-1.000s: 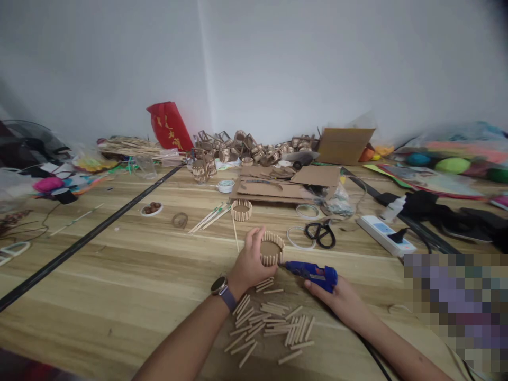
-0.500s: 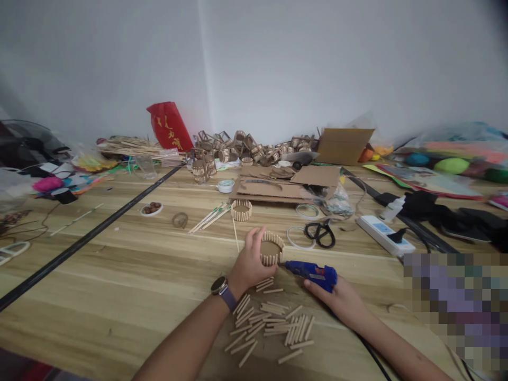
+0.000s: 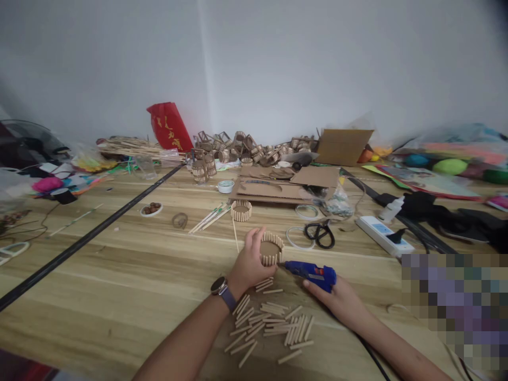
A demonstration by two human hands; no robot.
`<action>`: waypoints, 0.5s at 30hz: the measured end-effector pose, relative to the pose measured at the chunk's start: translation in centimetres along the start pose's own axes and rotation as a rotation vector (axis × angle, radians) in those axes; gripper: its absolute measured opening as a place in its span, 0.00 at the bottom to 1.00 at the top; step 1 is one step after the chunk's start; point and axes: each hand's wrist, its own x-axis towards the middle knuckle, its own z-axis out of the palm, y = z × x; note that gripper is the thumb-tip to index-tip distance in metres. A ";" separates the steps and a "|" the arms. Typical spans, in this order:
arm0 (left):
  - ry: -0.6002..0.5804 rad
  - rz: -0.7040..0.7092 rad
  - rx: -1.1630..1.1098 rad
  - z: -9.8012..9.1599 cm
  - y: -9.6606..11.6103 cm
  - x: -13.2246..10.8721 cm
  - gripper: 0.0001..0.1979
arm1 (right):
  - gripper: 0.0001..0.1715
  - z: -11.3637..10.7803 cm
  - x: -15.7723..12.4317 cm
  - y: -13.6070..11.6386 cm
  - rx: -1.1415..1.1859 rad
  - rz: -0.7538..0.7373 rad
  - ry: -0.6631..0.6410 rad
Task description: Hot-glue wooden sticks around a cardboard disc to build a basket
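My left hand (image 3: pixel 252 261) is closed on the left side of a round cardboard piece ringed with short upright wooden sticks (image 3: pixel 272 248). In my right hand (image 3: pixel 337 296) is a blue glue gun (image 3: pixel 315 273), its nozzle at the ring's near right edge. Loose short sticks (image 3: pixel 273 320) lie scattered on the wooden table just below the hands. A second stick ring (image 3: pixel 241 210) stands behind, with a long thin stick (image 3: pixel 235 235) beside it.
Black scissors (image 3: pixel 320 234) and a white power strip (image 3: pixel 384 236) lie to the right. Cardboard sheets (image 3: pixel 270 191) and a pile of small stick baskets (image 3: pixel 254 148) are at the back. A bowl of brown balls (image 3: pixel 151 209) sits left.
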 end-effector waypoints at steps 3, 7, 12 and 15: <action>0.004 0.005 -0.003 0.0 -0.1 0.0 0.48 | 0.28 0.1 0.0 0.0 0.012 -0.011 -0.009; 0.003 0.008 -0.001 0.1 -0.3 0.0 0.48 | 0.29 0.0 -0.1 -0.1 0.018 -0.004 -0.007; -0.001 0.004 -0.002 0.1 -0.3 0.0 0.49 | 0.27 0.0 -0.1 -0.4 0.030 0.003 -0.011; 0.000 0.000 -0.011 0.1 -0.2 0.0 0.48 | 0.27 0.0 -0.1 -0.4 0.036 -0.002 -0.003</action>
